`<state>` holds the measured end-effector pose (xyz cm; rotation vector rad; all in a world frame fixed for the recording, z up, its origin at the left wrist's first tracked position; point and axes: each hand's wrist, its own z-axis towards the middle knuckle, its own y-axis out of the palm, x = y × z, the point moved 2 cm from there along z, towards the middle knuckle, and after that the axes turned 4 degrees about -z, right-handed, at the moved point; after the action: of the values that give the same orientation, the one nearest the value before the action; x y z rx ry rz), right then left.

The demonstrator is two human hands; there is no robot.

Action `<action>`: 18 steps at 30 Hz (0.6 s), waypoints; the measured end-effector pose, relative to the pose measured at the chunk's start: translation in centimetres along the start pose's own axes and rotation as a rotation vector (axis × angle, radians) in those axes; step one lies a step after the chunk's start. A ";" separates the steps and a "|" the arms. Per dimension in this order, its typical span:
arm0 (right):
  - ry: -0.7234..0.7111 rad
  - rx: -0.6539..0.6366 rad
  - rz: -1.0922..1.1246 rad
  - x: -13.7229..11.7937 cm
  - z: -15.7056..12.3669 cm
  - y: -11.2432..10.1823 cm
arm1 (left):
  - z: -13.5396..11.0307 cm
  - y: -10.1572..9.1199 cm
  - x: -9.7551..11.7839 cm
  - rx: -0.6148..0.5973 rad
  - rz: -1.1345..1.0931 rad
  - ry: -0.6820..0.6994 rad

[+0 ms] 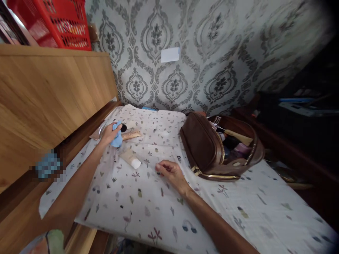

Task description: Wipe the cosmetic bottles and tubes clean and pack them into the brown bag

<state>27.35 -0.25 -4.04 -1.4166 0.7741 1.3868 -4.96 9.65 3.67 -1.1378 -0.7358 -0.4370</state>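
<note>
My left hand (109,134) is closed around a blue cloth (117,138) at the far left of the patterned sheet (148,208), right against a wooden-handled brush (130,135) with a black head. My right hand (171,173) rests on the sheet near the middle, fingers curled with the tips pinched together; what they hold, if anything, is too small to see. A beige tube with a white cap (130,158) lies between the two hands. An open brown cosmetic bag (212,148) lies to the right of my right hand, with brushes and small items showing inside.
A wooden headboard (53,98) runs along the left, with a red plastic basket (60,21) on top. Patterned wallpaper (212,53) backs the bed. Dark furniture with cluttered items (304,116) stands at the right. A clear packet (96,133) lies by the headboard.
</note>
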 end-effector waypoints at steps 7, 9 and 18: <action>-0.241 0.198 -0.037 -1.1 -0.5 -1.1 | -11.1 8.6 7.3 -0.457 -0.784 -0.255; -0.291 0.218 -0.106 -1.1 -0.6 -1.4 | -13.3 10.2 8.5 -0.535 -0.781 -0.236; -0.212 0.321 -0.318 -0.5 -0.3 -1.9 | -14.7 9.6 8.9 -0.299 -0.376 0.330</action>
<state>29.13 -0.03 -3.20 -1.0689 0.5735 1.0893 11.95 0.07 0.42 -1.1658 -0.6032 -1.0545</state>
